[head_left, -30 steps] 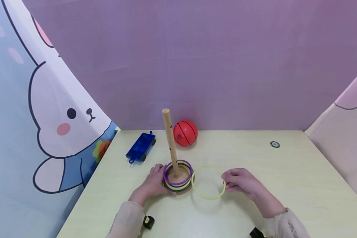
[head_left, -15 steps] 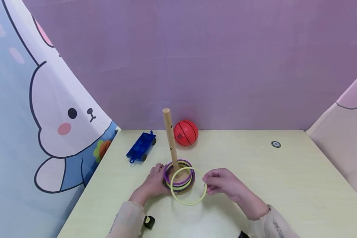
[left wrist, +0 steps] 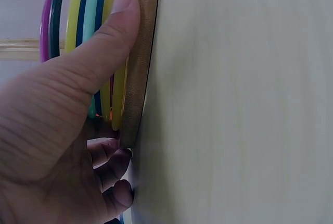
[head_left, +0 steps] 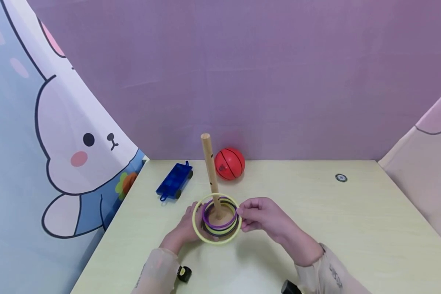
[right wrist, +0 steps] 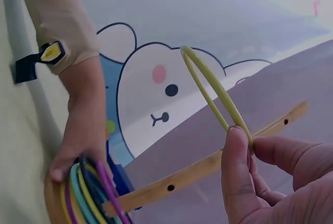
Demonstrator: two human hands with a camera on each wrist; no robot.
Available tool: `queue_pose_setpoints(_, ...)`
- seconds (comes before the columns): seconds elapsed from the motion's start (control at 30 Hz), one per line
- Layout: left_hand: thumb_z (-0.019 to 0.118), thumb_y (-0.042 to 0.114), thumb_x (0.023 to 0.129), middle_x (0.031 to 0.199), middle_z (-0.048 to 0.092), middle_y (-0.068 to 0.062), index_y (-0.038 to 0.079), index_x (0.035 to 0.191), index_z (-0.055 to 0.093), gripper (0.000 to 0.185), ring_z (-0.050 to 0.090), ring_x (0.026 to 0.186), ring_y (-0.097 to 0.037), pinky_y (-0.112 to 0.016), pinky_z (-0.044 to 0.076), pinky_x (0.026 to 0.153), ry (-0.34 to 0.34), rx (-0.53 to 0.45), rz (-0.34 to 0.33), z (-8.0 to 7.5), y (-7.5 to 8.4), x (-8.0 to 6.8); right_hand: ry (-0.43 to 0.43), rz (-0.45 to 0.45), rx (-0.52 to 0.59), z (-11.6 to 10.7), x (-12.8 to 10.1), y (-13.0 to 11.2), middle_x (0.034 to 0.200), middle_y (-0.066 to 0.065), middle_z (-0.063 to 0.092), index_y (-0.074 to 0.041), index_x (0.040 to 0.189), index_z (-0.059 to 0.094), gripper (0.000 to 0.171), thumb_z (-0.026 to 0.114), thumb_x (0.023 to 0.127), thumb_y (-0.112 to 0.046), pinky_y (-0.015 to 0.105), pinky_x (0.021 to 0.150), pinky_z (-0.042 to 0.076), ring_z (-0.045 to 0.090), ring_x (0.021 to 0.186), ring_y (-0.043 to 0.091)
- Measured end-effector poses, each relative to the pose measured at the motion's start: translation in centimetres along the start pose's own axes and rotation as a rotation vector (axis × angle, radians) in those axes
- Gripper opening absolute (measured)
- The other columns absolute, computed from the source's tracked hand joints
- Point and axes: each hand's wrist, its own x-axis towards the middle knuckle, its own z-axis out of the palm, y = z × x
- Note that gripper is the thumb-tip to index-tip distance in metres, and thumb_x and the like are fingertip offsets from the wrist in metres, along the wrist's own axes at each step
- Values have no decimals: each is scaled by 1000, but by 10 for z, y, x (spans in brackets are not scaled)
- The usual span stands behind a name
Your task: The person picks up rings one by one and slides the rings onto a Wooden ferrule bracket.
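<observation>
In the head view a wooden ring-toss stand has an upright peg (head_left: 209, 167) and several coloured rings (head_left: 210, 224) stacked low round it, a purple one topmost. My left hand (head_left: 185, 228) grips the stand at its left; in the left wrist view the thumb lies over the stacked rings, against the round wooden base (left wrist: 141, 62), with fingertips at its lower rim. My right hand (head_left: 262, 216) pinches a yellow ring (head_left: 220, 243) between thumb and finger. Held above the stack, this ring overlaps the peg and the left hand in the head view.
Behind the stand sit a red toy basketball (head_left: 229, 163) and a blue toy wagon (head_left: 174, 181). A small round disc (head_left: 341, 178) lies at the far right of the pale table (head_left: 353, 228). A purple cloth (head_left: 279, 81) hangs along the back.
My right hand has moved left with the yellow ring, from beside the stand to over the stacked rings. The left hand has kept its place on the stand.
</observation>
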Motion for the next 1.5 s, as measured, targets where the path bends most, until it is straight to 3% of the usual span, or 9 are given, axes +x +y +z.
queue_pose_setpoints(0.17, 92, 51, 55, 127, 44, -18, 1, 145, 40, 115, 44, 115, -36, -53, 41, 99, 29, 62, 49, -1, 2, -1, 2, -32, 9, 6, 0, -17, 75, 5, 65, 2, 93, 64, 9, 64, 93, -7, 29, 67, 57, 63, 65, 13)
queue_pose_setpoints(0.43, 93, 55, 48, 122, 45, -11, 4, 142, 45, 117, 50, 113, -33, -49, 41, 100, 39, 16, 10, 3, -2, 1, 38, -126, 15, 17, -3, -54, 78, 6, 66, -2, 93, 63, 5, 62, 94, -6, 34, 72, 57, 65, 67, 14)
queue_pose_setpoints(0.67, 91, 57, 50, 140, 40, -13, 14, 148, 40, 119, 36, 128, -33, -52, 36, 105, -33, 10, -54, 0, -2, 1, 103, -210, 67, 33, -8, -93, 78, 6, 65, -2, 93, 63, 4, 60, 95, -4, 37, 74, 58, 66, 66, 16)
queue_pose_setpoints(0.93, 89, 60, 52, 134, 40, -8, 9, 146, 41, 117, 38, 122, -29, -51, 41, 101, -41, 37, -70, 0, -3, 3, 191, -306, 141, 39, 3, -123, 78, 7, 65, 0, 95, 64, 6, 60, 96, -4, 32, 72, 57, 65, 68, 17)
queue_pose_setpoints(1.13, 89, 60, 52, 132, 41, -8, 8, 146, 41, 118, 38, 120, -29, -50, 41, 100, -30, 49, -42, 3, -3, 4, 262, -218, 151, 23, 22, -94, 77, 7, 66, 0, 93, 66, 5, 62, 95, -4, 32, 72, 58, 66, 67, 16)
queue_pose_setpoints(1.37, 90, 59, 52, 133, 40, -8, 9, 146, 41, 117, 38, 121, -29, -49, 40, 101, -23, 61, -21, 3, -1, 4, 325, -20, 83, 8, 40, -20, 73, 9, 64, 11, 102, 60, 14, 61, 93, -1, 30, 69, 58, 66, 64, 16)
queue_pose_setpoints(1.5, 91, 57, 51, 135, 40, -9, 4, 144, 42, 118, 37, 122, -30, -49, 40, 102, -14, 48, -35, 0, -1, 5, 346, 35, 64, 4, 46, 18, 71, 10, 64, 19, 109, 56, 24, 60, 93, 1, 27, 65, 57, 66, 62, 15)
